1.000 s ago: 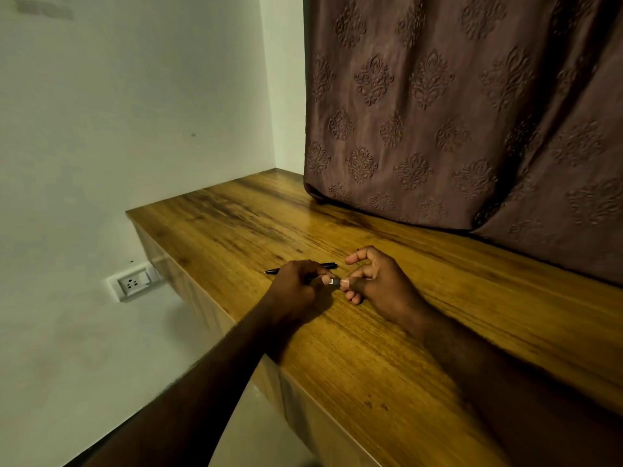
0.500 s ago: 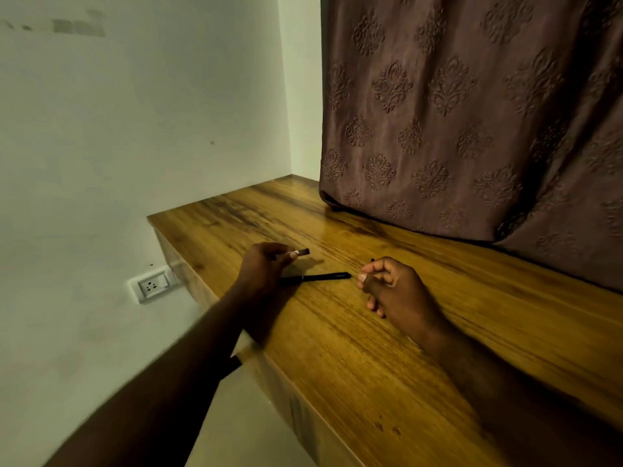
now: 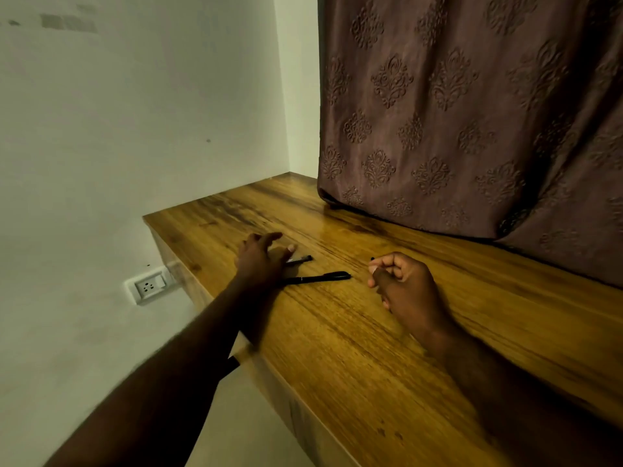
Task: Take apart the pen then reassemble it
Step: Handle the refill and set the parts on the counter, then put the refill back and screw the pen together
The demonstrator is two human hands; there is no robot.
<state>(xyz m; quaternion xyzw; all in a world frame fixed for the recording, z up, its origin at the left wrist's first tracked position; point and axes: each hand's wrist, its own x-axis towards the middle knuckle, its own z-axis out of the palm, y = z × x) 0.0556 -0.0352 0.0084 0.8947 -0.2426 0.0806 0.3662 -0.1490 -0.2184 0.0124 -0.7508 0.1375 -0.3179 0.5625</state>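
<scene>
Two black pen parts lie on the wooden table (image 3: pixel 337 348). The longer black piece (image 3: pixel 317 278) lies between my hands, pointing right. A shorter black piece (image 3: pixel 300 260) lies just beyond it, partly under my left hand (image 3: pixel 261 261). That hand hovers over the table with its fingers spread and straight, holding nothing. My right hand (image 3: pixel 401 284) rests on the table to the right with fingers curled; a small dark tip (image 3: pixel 372 258) pokes out above them, so it holds a small pen part, mostly hidden.
A brown patterned curtain (image 3: pixel 455 112) hangs down onto the table's back edge. A white wall stands at the left with a socket plate (image 3: pixel 150 286) below the table's left edge. The table's near edge runs diagonally under my left forearm.
My left hand has put the short piece it pinched down on the table beyond the long piece and spread its fingers. My right hand stays curled in place.
</scene>
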